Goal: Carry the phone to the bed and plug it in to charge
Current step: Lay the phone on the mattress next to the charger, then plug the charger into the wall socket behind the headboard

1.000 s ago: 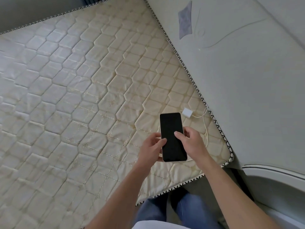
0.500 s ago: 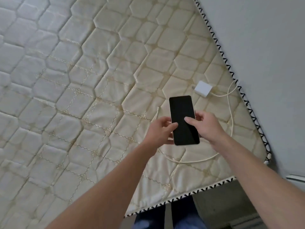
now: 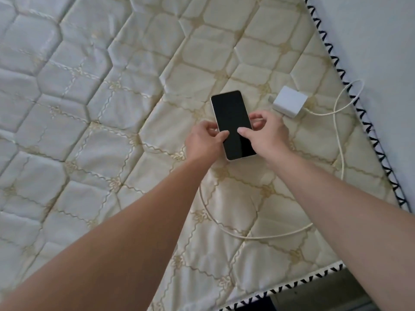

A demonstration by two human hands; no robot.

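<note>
White charger (image 3: 290, 101) beside phone (image 3: 233, 124); cable (image 3: 339, 140) loops mattress (image 3: 112, 108).

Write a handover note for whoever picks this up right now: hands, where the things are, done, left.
Left hand: holds the phone by its left edge, thumb on the screen.
Right hand: holds the right edge, thumb on the screen.
Phone: screen dark, face up, low over the mattress; whether it touches cannot be told.
Charger block: on the mattress right of the phone, its cable looping back under the arms. The plug end is not visible.
Done: phone brought to the bed.
Left: set it down, find the cable end, plug it in.
</note>
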